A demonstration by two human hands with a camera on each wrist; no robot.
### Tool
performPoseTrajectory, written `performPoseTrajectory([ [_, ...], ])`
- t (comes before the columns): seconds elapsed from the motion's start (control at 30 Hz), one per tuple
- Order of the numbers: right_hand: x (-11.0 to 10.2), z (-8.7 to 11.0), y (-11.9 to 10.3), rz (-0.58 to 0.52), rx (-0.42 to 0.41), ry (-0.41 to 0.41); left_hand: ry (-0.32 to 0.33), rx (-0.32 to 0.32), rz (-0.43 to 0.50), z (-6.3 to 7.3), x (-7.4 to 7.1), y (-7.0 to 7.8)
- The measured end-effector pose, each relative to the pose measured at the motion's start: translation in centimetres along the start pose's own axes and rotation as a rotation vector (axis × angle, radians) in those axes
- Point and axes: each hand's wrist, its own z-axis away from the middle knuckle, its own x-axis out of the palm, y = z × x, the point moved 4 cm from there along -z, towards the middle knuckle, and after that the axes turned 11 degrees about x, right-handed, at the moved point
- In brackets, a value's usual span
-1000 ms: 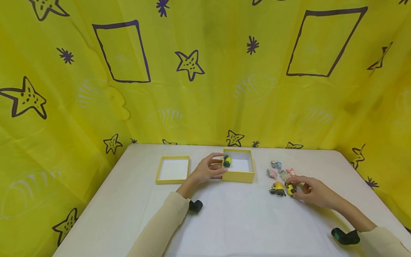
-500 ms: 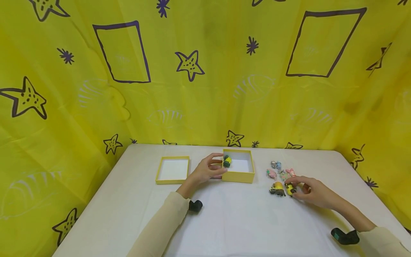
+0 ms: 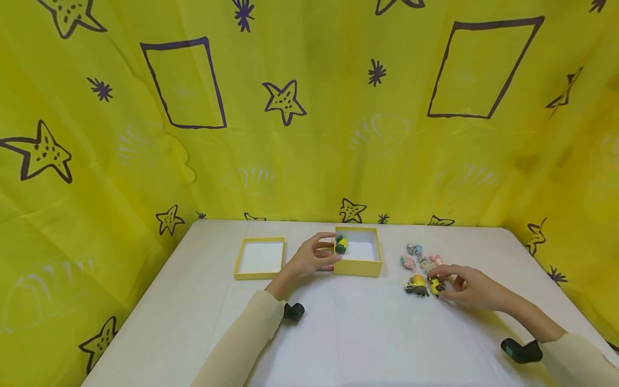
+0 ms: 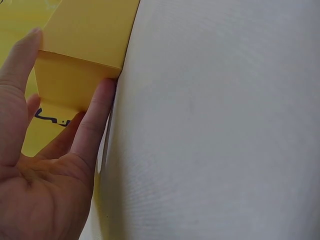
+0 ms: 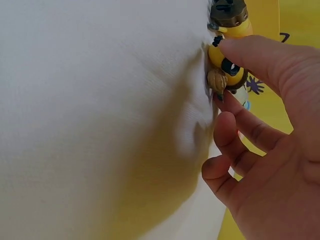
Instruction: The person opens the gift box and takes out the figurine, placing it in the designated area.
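My left hand [image 3: 309, 257] rests against the left side of an open yellow box [image 3: 360, 267] with a white inside. In the left wrist view its thumb touches the box's upper edge, and a fairly straight finger [image 4: 95, 112] reaches the lower corner. Inside the box, at its left wall, lies a yellow and dark green toy figure [image 3: 341, 244]. At the right, my right hand [image 3: 476, 287] pinches a yellow minion figurine [image 5: 232, 67] between thumb and fingertips, low at the table. Beside it lies another yellow figurine with dark parts [image 3: 417, 285].
A shallow yellow lid [image 3: 260, 258], white inside, lies left of the box. Behind the right hand are small figurines: a pink one [image 3: 408, 262], another pink one [image 3: 436, 260] and a blue one [image 3: 418, 249]. A yellow patterned curtain [image 3: 309, 161] surrounds the white table [image 3: 338, 333].
The head view has shifted slightly, moving the whole scene a little down. Both hands stay in place, the left at the box and the right at the minion figurine.
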Motion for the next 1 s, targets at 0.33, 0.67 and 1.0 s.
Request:
performPoseTrajectory([
  [0.33,-0.8,-0.3,-0.5,0.035,0.020,-0.103,-0.003,-0.008,0.020,0.0,0.2,-0.1],
  [0.67,-2.3,-0.6,-2.0,0.102,-0.030,-0.121,-0.004,-0.005,0.028,0.0,0.2,-0.1],
  [1.0,-4.5,-2.1,-4.6,0.171,0.011,-0.073,-0.005,-0.005,0.023,-0.1,0.0,-0.5],
])
